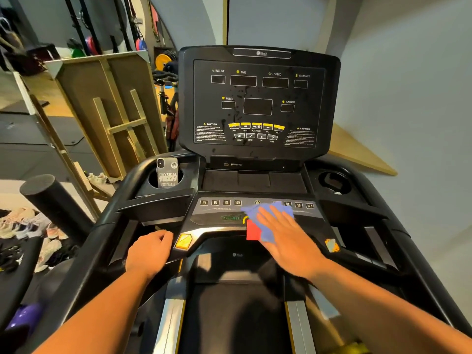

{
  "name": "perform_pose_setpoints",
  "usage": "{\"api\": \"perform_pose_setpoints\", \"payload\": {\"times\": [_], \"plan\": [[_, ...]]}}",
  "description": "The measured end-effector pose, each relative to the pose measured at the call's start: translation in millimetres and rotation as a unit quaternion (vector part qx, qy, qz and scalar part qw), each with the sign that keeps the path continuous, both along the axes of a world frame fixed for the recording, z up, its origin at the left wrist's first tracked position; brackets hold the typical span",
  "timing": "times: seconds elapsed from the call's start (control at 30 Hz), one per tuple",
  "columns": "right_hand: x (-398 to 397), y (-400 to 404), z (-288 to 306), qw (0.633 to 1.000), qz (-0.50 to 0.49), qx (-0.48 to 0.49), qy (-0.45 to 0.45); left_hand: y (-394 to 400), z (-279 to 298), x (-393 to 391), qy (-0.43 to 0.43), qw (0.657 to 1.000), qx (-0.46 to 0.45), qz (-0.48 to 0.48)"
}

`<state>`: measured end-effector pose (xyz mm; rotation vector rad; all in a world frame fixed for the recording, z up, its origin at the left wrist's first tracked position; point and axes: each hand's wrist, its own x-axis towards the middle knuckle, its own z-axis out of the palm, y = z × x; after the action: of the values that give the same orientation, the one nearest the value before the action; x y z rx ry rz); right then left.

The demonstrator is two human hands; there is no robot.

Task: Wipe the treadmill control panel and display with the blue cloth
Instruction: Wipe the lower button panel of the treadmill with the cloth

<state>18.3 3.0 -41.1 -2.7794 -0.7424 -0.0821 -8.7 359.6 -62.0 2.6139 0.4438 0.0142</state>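
A person stands on a treadmill, both bare arms reaching forward to its console. The right hand (pixel 283 233) lies flat with fingers straight and spread, pressing a blue cloth (pixel 268 218) against the lower control panel (pixel 219 213). The cloth covers part of the row of numbered buttons on the right side of the panel and hangs over the red stop button (pixel 252 232), just right of the green START button (pixel 231 217). The left hand (pixel 149 251) curls its fingers around the left handrail (pixel 102 241), beside a yellow pulse plate (pixel 184 241).

Above the panel, the dark display (pixel 258 103) stands tilted back, its windows labelled INCLINE, TIME, SPEED, DISTANCE, PULSE and CALORIE all unlit. Dark spots and streaks mark its surface around the centre window and the row of yellow keys (pixel 255 126).

A phone (pixel 167 176) in a printed case stands upright in the left cup holder (pixel 153 182); the right cup holder (pixel 334 182) is partly in shadow and its contents cannot be made out. To the left of the treadmill, wooden panels (pixel 107 108) lean against each other, shoes (pixel 33 226) lie scattered on the floor, and weight plates (pixel 162 61) show in the background.
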Motion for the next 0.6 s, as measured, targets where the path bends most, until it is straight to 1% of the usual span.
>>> {"api": "perform_pose_setpoints", "payload": {"times": [0.07, 0.13, 0.2, 0.23, 0.27, 0.33, 0.37, 0.43, 0.53, 0.57, 0.6], "plan": [[-1, -25, 5, 0.996, -0.071, 0.043, -0.034, 1, 0, 0, 0.000, 1.000, -0.007, -0.002], [3, -28, 5, 0.980, -0.180, 0.067, -0.047, 1, 2, -1, -0.004, 1.000, -0.009, 0.003], [10, 3, 3, 0.951, -0.296, 0.087, -0.023, 1, 3, 0, -0.003, 1.000, -0.001, 0.008], [13, 26, 3, 0.942, -0.323, 0.093, -0.014, 2, 3, 0, 0.001, 1.000, 0.001, 0.010], [16, 50, 1, 0.945, -0.313, 0.098, -0.018, 1, 3, 0, 0.004, 1.000, 0.002, 0.013], [15, 98, 1, 0.969, -0.227, 0.090, -0.040, 0, 4, 0, 0.005, 1.000, 0.000, 0.012], [13, 116, -2, 0.982, -0.175, 0.059, -0.049, 1, 4, 0, 0.004, 1.000, -0.003, 0.010], [7, 130, -11, 0.995, -0.081, -0.004, -0.062, 1, 5, -2, 0.003, 1.000, -0.010, 0.003], [1, 93, -17, 0.996, 0.026, -0.048, -0.065, 2, 7, -2, 0.004, 1.000, -0.014, -0.004], [0, 74, -17, 0.996, 0.033, -0.049, -0.067, 3, 8, -2, 0.004, 1.000, -0.016, -0.005], [1, 53, -18, 0.997, 0.012, -0.040, -0.068, 3, 8, -3, 0.005, 1.000, -0.016, -0.005]]}}
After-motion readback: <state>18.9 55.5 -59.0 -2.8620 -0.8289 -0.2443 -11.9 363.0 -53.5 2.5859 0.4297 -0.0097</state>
